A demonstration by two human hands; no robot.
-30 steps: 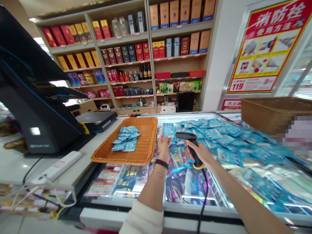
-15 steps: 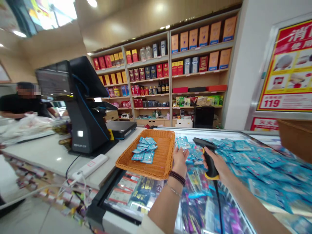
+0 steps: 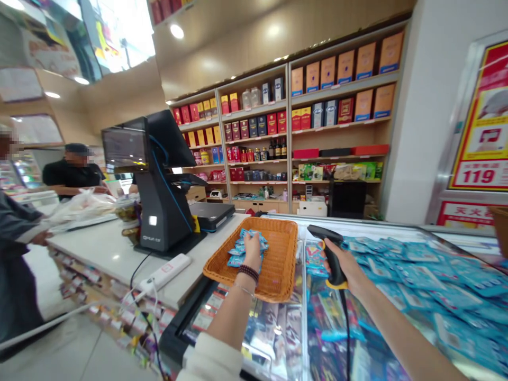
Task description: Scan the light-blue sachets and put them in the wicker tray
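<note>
Inside the orange wicker basket (image 3: 280, 264), my left hand (image 3: 253, 247) is closed over a small pile of blue packets (image 3: 237, 259), fingers pinched on a blue packet whose outline blends with the others. A black barcode scanner (image 3: 336, 264) with a yellow-trimmed handle end is gripped in my right hand (image 3: 344, 259), its head pointing left and its cable hanging down. Just behind the scanner, more blue packets (image 3: 315, 259) lie on the glass top. A wide heap of the same blue packets (image 3: 420, 270) spreads to the right of my right hand.
A black cash register (image 3: 164, 196) and a flat scale (image 3: 214, 214) stand on the white counter (image 3: 123, 254), with a white power strip (image 3: 169, 270) in front. The freezer (image 3: 273, 328) holds colourful packs. People (image 3: 73, 172) stand at the far left.
My left hand has moved left from beside the packets on the glass into the basket, and its fingers have closed. My right hand still holds the scanner. The view has shifted slightly left.
</note>
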